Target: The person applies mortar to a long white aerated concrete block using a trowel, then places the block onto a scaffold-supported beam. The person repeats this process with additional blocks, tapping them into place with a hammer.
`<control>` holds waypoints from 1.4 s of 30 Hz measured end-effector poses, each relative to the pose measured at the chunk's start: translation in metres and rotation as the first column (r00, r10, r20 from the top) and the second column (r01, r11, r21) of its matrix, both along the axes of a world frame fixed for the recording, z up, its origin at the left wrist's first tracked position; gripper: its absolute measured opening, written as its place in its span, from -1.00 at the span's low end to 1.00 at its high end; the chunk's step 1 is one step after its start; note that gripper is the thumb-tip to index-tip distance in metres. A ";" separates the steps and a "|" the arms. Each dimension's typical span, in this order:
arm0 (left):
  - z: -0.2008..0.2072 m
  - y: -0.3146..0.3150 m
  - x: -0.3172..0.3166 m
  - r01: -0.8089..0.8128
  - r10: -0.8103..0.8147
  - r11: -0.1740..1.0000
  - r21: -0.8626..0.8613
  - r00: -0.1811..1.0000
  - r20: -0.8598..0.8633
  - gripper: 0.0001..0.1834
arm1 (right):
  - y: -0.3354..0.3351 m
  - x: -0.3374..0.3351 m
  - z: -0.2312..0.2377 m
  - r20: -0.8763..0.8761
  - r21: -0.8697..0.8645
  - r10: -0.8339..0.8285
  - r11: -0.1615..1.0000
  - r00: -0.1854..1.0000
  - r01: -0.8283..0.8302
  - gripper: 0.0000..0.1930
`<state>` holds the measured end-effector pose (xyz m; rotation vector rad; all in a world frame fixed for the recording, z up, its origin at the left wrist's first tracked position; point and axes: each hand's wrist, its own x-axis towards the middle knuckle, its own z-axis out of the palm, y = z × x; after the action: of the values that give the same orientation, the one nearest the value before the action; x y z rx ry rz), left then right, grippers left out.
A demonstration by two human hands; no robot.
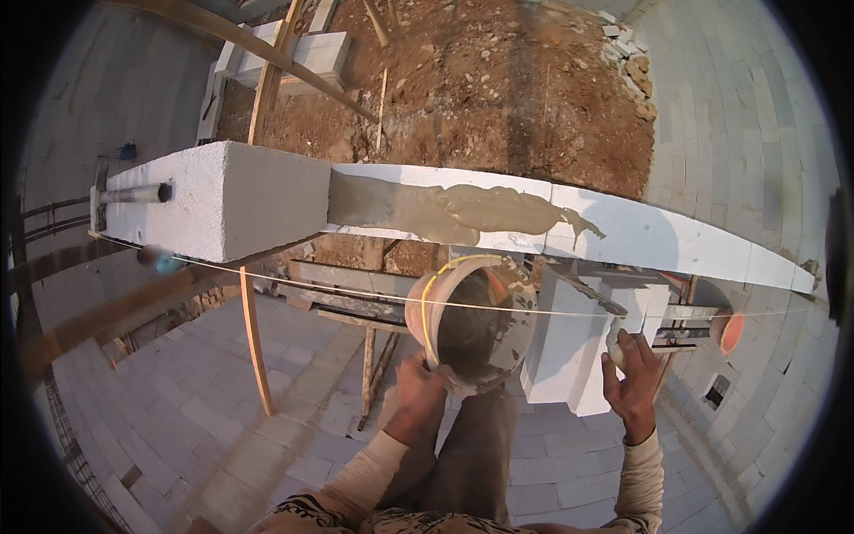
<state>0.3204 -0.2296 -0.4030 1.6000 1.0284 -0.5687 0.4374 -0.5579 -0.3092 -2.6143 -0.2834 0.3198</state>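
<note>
My left hand (420,392) is closed on the near rim of a round bucket (473,325), which tilts with its mouth toward the right. Grey mortar coats the bucket's inside. In my right hand (634,378), fingers wrap around the pale handle of a trowel (587,289); its narrow-looking metal part points up and left, between the bucket and the wall. Beyond both hands, a layer of wet mortar (494,209) lies lumpy on top of the white block wall (676,236). A large white block (227,200) stands on the wall at the mortar's left end.
A taut string line (356,291) crosses in front of the wall, over the bucket. White blocks (578,343) are stacked right of the bucket, near an orange bucket (732,332). Wooden props (255,343) stand at left. Rubble-strewn soil (498,89) lies behind the wall.
</note>
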 end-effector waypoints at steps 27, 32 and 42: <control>0.014 -0.219 -0.011 -0.283 0.330 0.923 -0.262 0.931 0.155 -0.70 | -0.193 -0.067 -0.089 -0.624 0.419 0.235 0.906 0.745 0.065 -0.60; 0.018 -0.237 -0.004 -0.335 0.388 0.899 -0.282 0.907 0.162 -0.68 | -0.219 -0.010 -0.048 -0.835 0.356 0.249 0.924 0.491 0.137 -0.64; 0.027 -0.241 -0.002 -0.368 0.422 0.892 -0.264 0.886 0.192 -0.70 | -0.203 0.119 0.035 -0.821 0.436 0.359 0.896 0.444 0.082 -0.73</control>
<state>0.3182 -0.4709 -0.3760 1.1817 1.0299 -0.1882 0.5569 -0.7608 -0.2744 -1.6491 -0.1583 1.4685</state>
